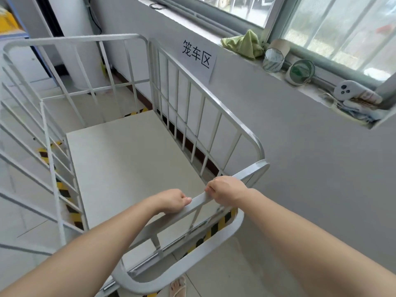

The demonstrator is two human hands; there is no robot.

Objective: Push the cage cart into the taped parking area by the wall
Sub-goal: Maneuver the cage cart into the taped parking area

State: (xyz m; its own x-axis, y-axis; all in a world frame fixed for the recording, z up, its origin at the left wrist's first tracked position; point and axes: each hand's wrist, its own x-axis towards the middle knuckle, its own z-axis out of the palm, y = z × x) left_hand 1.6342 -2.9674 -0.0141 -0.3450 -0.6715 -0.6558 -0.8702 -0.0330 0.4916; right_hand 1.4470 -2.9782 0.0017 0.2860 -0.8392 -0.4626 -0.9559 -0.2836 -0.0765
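Gripping the near top rail of the cage cart (120, 168), your left hand (171, 200) and right hand (225, 189) are both clenched around it. The cart sits alongside the wall (300, 146), with yellow-black floor tape (64, 189) showing on its left and near sides. Push evenly, keeping it parallel; whether it sits fully inside is hard to judge.

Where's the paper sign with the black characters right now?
In the head view, the paper sign is stuck on the grey wall upper centre, just below the window ledge, left of the green cloth and above the cage cart's right side panel.
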